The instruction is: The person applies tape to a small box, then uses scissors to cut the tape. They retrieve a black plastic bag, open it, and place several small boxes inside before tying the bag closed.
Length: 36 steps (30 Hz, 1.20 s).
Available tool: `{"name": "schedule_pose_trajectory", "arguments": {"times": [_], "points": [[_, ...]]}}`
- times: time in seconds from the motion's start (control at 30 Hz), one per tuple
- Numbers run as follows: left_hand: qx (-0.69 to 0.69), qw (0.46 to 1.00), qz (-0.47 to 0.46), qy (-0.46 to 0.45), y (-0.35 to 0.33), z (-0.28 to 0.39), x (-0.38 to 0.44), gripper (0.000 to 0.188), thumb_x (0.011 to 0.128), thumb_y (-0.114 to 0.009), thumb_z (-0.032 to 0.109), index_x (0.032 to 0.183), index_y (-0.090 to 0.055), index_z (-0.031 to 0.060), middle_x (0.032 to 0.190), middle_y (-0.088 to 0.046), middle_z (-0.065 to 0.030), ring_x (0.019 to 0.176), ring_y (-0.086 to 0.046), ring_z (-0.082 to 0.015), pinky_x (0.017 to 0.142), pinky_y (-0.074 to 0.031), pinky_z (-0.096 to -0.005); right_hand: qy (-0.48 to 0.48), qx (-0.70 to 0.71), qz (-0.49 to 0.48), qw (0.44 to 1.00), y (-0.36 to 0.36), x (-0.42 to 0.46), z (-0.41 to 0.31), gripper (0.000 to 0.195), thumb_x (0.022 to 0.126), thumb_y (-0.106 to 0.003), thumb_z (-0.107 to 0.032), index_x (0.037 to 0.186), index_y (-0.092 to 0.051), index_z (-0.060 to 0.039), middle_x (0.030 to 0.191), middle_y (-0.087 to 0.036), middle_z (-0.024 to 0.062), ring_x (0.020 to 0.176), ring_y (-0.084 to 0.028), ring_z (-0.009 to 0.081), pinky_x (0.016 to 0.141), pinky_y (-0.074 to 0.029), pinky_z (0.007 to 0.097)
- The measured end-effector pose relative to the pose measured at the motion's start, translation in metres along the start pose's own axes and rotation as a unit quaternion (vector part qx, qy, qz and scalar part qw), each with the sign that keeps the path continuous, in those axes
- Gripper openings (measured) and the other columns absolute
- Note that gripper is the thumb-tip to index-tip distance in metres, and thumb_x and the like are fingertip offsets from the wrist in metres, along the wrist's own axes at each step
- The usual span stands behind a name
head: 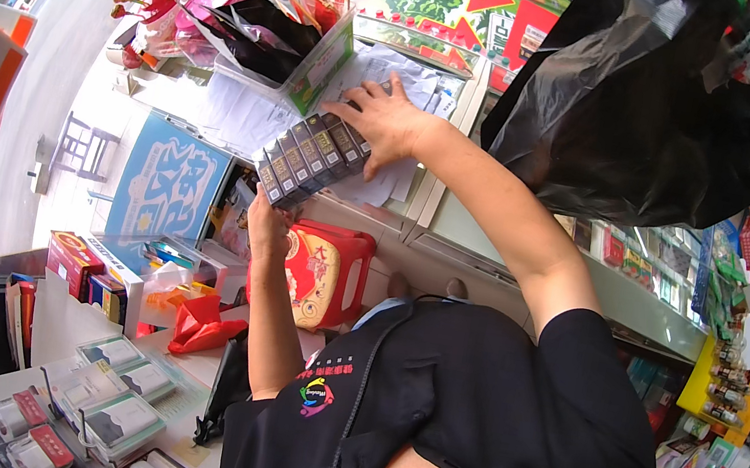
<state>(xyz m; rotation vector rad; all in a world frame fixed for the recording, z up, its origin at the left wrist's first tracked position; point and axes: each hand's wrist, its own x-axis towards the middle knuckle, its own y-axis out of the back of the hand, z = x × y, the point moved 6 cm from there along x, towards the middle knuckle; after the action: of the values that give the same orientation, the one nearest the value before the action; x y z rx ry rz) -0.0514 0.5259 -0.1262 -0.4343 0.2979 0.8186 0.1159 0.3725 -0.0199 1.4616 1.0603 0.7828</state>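
Note:
A row of several dark grey small boxes, apparently cigarette packs [314,153], stands side by side above the counter's near edge, slanting up to the right. My left hand [268,227] grips the lower left end, its fingers partly hidden under the boxes. Over the upper right end lies my right hand [382,124], thumb on the near side and fingers spread across the far side. Loose white papers [246,116] lie on the glass counter [418,197] around the boxes. Just beyond them sits a clear plastic bin [322,61] filled with black and coloured packets.
A large black plastic bag [610,117] bulks over the counter on the right. Below the counter stands a red stool [358,268] with a patterned seat. Boxed goods [114,413] hang at the lower left, near a red plastic bag [203,324]. Stocked shelves [731,375] line the right.

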Motion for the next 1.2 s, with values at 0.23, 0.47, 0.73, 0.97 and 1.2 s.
{"name": "schedule_pose_trajectory", "arguments": {"times": [0.23,0.47,0.73,0.97,1.2], "points": [[-0.012,0.999,-0.052,-0.009,0.011,-0.006,0.01,0.046,0.094,-0.044,0.046,0.086,-0.058,0.0036,0.059,-0.055,-0.0019,0.039,-0.038,-0.0065,0.038,-0.032,-0.0207,-0.055,0.042,0.022,0.997,-0.007,-0.01,0.014,0.114,0.044,-0.086,-0.04,0.141,-0.026,-0.0252,0.141,-0.03,0.0131,0.134,-0.019,0.0383,0.098,-0.021,0.0669],[0.025,0.995,-0.097,-0.026,0.005,0.001,0.003,0.051,0.094,-0.04,0.05,0.09,-0.059,0.0022,0.066,-0.057,-0.003,0.045,-0.039,-0.0063,0.041,-0.031,-0.0188,-0.019,0.031,0.042,0.998,-0.003,-0.001,-0.002,0.103,0.045,-0.083,-0.039,0.136,-0.035,-0.0255,0.127,-0.042,0.0095,0.121,-0.035,0.0325,0.087,-0.034,0.0579],[-0.035,0.99,-0.11,-0.084,0.02,0.039,-0.012,0.045,0.093,-0.045,0.046,0.11,-0.055,0.0057,0.09,-0.064,-0.0039,0.059,-0.054,-0.0081,0.044,-0.035,-0.0186,-0.004,0.118,0.14,0.983,0.025,-0.026,-0.014,0.099,0.045,-0.083,-0.041,0.132,-0.038,-0.0246,0.12,-0.044,0.011,0.115,-0.038,0.0318,0.085,-0.035,0.0557],[0.04,0.98,-0.111,-0.158,-0.041,0.18,-0.103,0.059,0.089,-0.045,0.057,0.114,-0.054,0.0041,0.092,-0.066,-0.009,0.065,-0.064,-0.0124,0.045,-0.048,-0.0197,0.057,0.475,0.27,0.836,0.053,-0.073,-0.043,0.102,0.049,-0.085,-0.026,0.135,-0.032,-0.0099,0.116,-0.042,0.0118,0.112,-0.038,0.0267,0.1,-0.03,0.0372],[0.154,0.868,-0.355,-0.311,-0.151,0.254,-0.207,0.064,0.091,-0.038,0.058,0.113,-0.054,0.0002,0.079,-0.06,-0.0049,0.047,-0.043,-0.0025,0.038,-0.025,-0.0144,0.173,0.804,0.214,0.528,0.125,-0.127,-0.075,0.102,0.057,-0.078,-0.007,0.142,-0.02,-0.0081,0.131,-0.04,0.0112,0.119,-0.04,0.0208,0.1,-0.033,0.0319]]}}
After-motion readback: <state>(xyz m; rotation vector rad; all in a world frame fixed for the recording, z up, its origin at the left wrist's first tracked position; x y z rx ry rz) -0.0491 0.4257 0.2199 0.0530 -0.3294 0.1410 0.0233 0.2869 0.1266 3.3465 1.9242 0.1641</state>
